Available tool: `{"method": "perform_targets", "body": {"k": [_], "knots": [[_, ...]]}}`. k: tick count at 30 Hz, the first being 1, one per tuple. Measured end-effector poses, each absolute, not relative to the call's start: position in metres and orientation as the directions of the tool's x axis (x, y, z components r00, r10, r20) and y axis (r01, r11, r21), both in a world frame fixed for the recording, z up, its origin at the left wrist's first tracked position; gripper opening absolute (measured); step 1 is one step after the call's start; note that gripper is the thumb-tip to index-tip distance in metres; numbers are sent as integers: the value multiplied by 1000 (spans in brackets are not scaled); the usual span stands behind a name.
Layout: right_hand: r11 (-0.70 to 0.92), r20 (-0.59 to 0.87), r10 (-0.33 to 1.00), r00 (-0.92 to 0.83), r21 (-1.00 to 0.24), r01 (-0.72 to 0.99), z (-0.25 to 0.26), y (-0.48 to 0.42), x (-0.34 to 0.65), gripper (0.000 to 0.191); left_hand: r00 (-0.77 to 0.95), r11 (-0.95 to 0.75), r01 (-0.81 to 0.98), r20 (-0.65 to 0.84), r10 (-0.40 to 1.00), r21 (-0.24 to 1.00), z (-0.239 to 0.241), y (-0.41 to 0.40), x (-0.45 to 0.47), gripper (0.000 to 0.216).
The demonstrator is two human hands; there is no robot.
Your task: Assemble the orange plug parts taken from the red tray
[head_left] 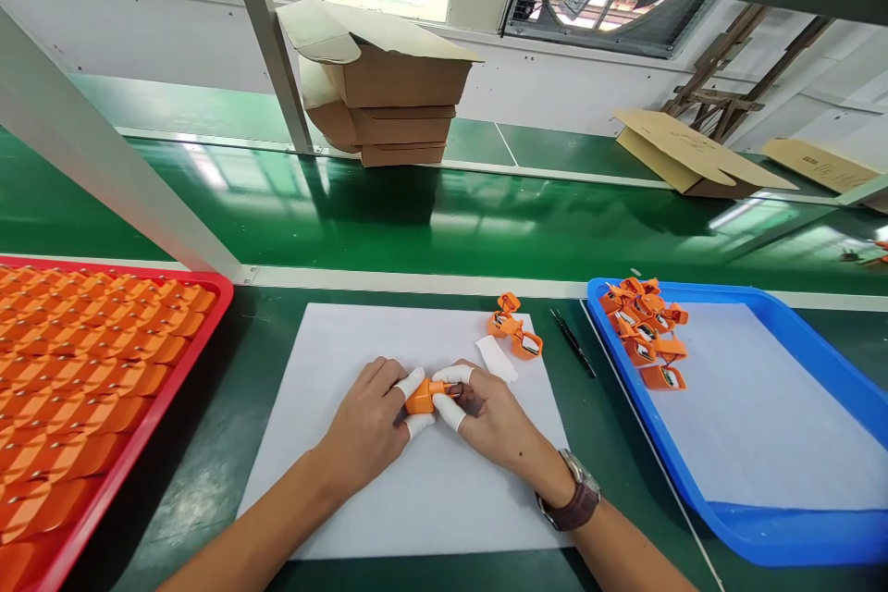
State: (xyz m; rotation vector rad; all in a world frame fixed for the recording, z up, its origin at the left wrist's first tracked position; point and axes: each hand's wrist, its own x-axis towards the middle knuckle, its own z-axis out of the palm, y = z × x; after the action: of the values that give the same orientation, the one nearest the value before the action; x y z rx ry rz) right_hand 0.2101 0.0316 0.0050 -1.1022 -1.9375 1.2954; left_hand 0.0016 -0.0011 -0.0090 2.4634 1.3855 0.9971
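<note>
Over the white sheet (388, 509), my left hand (371, 421) pinches the left side of an orange plastic housing (419, 398) between covered fingertips. My right hand (496, 416) has thumb and forefinger closed on the right end of the same piece, where a smaller orange part and something thin and dark show. White finger cots cover the gripping fingertips of both hands. Close by on the sheet lie a few orange pieces (513, 328) with open tops, next to a small white strip (497, 359). Fingers hide part of the held housing.
A red tray (226, 291) on the left holds rows of orange parts. The blue tray (728, 527) on the right has several orange pieces (645, 328) on white paper. Black tweezers (573, 342) lie between sheet and blue tray. Cardboard boxes (409, 79) stand behind the green conveyor (486, 236).
</note>
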Motion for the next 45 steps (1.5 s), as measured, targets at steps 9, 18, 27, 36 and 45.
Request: {"method": "perform_targets", "body": {"k": [9, 18, 27, 36, 45], "knots": [[-63, -157, 857, -490, -977, 202, 0, 39, 208, 14, 386, -588, 719, 491, 781, 370, -8, 0, 11, 32], [-156, -197, 840, -505, -980, 124, -4, 38, 204, 20, 359, -554, 657, 435, 826, 511, -9, -1, 4, 35], [-54, -148, 842, -519, -980, 193, 3, 39, 210, 39, 305, -342, 654, 179, 935, 675, 7, 7, -15, 39], [4, -131, 832, -539, -970, 243, 2, 38, 210, 30, 284, -110, 642, -102, 954, 759, 22, 13, -28, 51], [43, -122, 834, -539, -958, 282, 4, 33, 209, 41, 137, -43, 621, -55, 989, 782, 40, 9, -19, 38]]}}
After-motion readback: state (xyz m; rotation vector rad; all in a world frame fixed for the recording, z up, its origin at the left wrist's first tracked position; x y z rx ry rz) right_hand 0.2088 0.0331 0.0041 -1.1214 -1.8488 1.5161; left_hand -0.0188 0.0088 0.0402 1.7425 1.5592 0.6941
